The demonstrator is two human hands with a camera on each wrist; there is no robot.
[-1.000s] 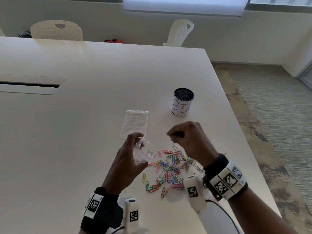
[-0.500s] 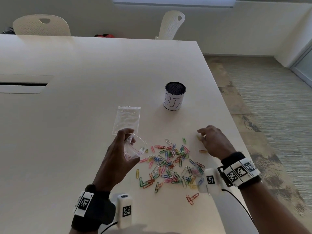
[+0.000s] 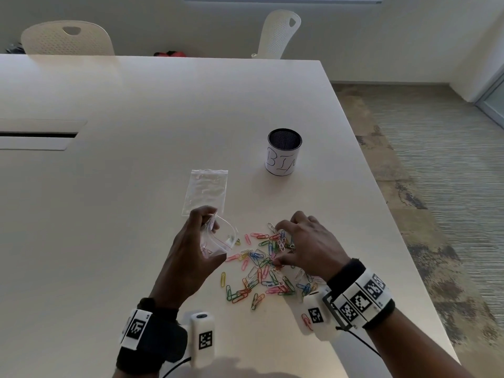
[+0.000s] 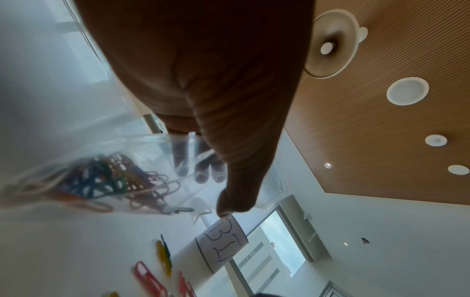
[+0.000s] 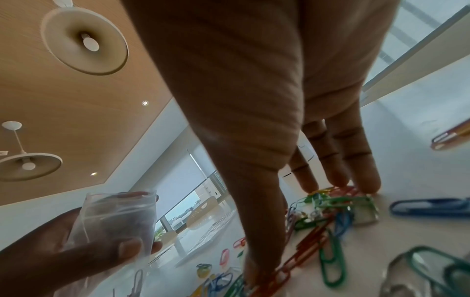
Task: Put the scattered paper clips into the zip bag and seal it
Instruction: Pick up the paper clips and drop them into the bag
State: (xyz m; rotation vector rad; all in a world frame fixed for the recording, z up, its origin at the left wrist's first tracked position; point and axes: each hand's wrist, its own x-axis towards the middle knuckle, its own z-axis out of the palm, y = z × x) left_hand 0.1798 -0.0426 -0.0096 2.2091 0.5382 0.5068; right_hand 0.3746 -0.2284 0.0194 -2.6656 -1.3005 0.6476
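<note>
My left hand (image 3: 208, 230) holds a small clear zip bag (image 3: 225, 238) just above the table, its mouth open toward the right. Several coloured clips (image 4: 101, 180) lie inside this bag (image 4: 142, 152), and my thumb (image 4: 236, 199) pinches its rim. Many coloured paper clips (image 3: 261, 271) lie scattered on the white table (image 3: 136, 241) in front of me. My right hand (image 3: 283, 245) rests on the far right of that pile, its spread fingers (image 5: 338, 176) and thumb touching clips (image 5: 330, 213). The held bag (image 5: 114, 217) is left of it.
A second, flat zip bag (image 3: 206, 190) lies just beyond my left hand. A black mesh cup (image 3: 283, 152) labelled BIN stands further back right. The table's right edge (image 3: 403, 241) runs close to the pile. Two white chairs (image 3: 68, 39) stand at the far side.
My right hand went from a raised fist beside the bag out to the right of the pile, then came back onto the clips. The left hand kept holding the bag.
</note>
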